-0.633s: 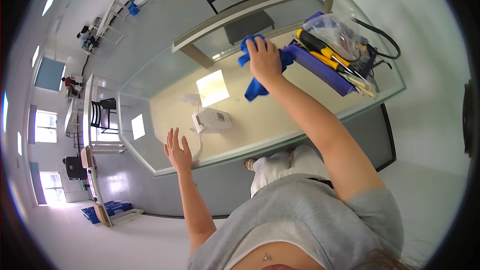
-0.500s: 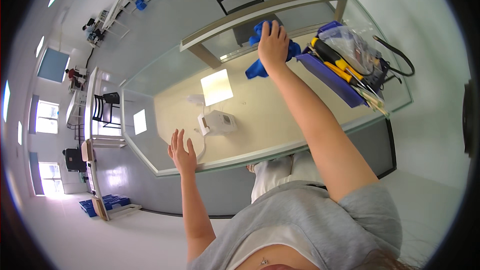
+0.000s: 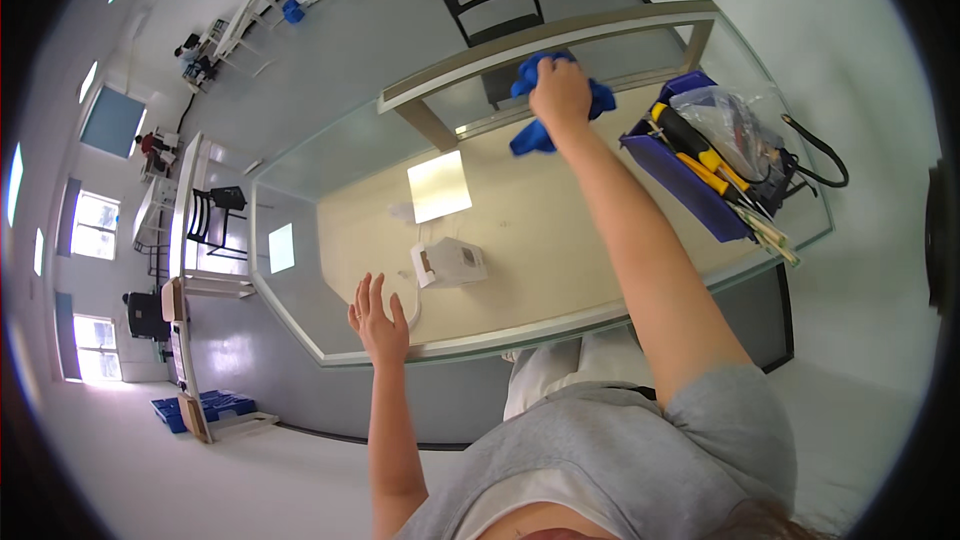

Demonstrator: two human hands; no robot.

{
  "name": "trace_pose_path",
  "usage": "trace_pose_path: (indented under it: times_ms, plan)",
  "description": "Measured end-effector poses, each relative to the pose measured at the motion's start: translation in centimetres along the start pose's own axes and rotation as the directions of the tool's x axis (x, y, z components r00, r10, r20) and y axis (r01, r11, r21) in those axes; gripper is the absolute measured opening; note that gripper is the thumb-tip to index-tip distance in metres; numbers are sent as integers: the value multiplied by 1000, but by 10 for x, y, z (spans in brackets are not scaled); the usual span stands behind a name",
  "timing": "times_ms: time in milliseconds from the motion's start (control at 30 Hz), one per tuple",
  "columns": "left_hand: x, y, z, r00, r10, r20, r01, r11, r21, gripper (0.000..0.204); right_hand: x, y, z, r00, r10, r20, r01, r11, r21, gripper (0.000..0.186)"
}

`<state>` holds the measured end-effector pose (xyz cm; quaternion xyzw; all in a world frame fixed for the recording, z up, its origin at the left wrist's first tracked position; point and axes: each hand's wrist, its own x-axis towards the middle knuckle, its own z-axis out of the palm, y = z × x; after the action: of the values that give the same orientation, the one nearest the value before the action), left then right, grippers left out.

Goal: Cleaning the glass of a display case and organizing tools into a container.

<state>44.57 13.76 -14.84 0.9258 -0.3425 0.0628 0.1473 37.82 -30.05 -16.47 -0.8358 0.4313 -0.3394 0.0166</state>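
Observation:
My right hand [image 3: 562,95] reaches out to the far side of a glass-topped table [image 3: 360,180], its fingers closed on a bunched blue cloth [image 3: 535,138]. The cloth spreads out on both sides of the hand, and it appears to rest on the glass. My left hand [image 3: 382,325] hovers near the table's front left edge, holding nothing, with its fingers apart. Just to the right of it is a white box-shaped object [image 3: 450,264] with a white cord; whether it stands on the glass or below it I cannot tell.
At the table's right end, a blue-purple bin [image 3: 690,190] holds screwdrivers [image 3: 685,130], sticks and a clear plastic bag [image 3: 735,120]. A black cable [image 3: 825,148] arches beside it. Beyond the far edge stands a black chair [image 3: 492,0]. Bright reflections [image 3: 438,186] lie on the glass.
The view has shifted slightly, so the table sits lower and farther right. My right hand's fingers have bunched more tightly round the cloth. My left hand remains open near the front edge.

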Motion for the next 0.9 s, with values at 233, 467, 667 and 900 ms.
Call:
trace_pose_path:
  times_ms: [233, 467, 667, 900]
  plan:
    - [0, -4, 1, 1000, 13, 26, -15, 998, 67, 41, -88, -21, -53, 974, -228, -8, 228, 974, -6, 30]
    - [-4, -2, 2, 1000, 7, 24, -9, 997, 73, 41, -31, -12, -14, 972, -94, -215, 63, 987, -146, 14]
    - [-4, 0, -3, 1000, -9, 4, 9, 999, 39, 41, 24, 4, 30, 987, 66, -147, -82, 991, -106, 16]
    - [-2, 0, -3, 1000, 11, 5, -11, 1000, 25, 41, 20, 2, 18, 989, -16, -148, 29, 996, 84, 22]
